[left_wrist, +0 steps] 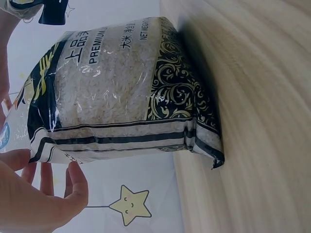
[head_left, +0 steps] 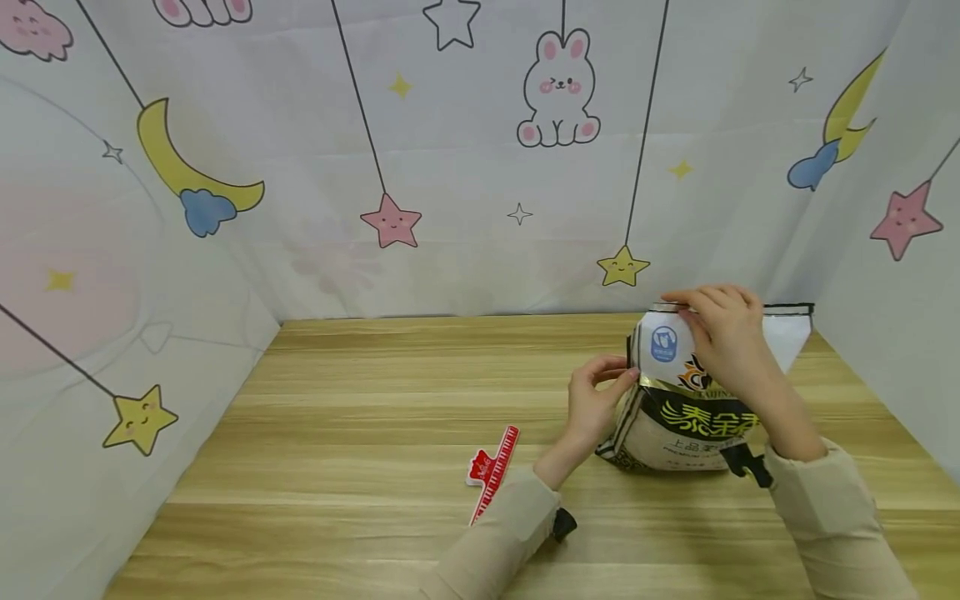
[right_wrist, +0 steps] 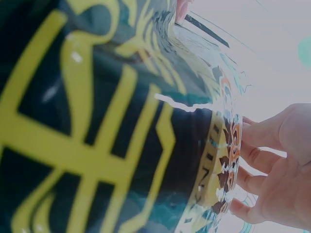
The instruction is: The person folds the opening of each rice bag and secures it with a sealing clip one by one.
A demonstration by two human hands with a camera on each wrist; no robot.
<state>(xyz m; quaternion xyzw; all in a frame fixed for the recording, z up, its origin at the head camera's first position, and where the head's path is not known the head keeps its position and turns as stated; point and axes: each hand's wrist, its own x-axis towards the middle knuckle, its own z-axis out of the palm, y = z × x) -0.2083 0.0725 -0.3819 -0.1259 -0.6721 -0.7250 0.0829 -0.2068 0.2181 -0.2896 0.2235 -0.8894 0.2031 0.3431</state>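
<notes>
A clear, white and black printed plastic rice bag point(head_left: 675, 429) stood towards the far right corner of the wood-grain table point(head_left: 360, 400); the left hand point(head_left: 592, 408) pinched its left side, the right hand point(head_left: 726, 340) its top edge; the right hand and forearm hid some print; the red-and-white plastic clip's point(head_left: 492, 475) near end was indistinct beside the beige left sleeve point(head_left: 498, 542).

A hand could pass over the pale brown wooden table point(head_left: 337, 408), left of the shiny black-and-white plastic rice bag point(head_left: 686, 437). A long red-and-white clip point(head_left: 498, 467) lies low there. Behind, the white cloth wall with cartoons point(head_left: 465, 275) blocks the way.
</notes>
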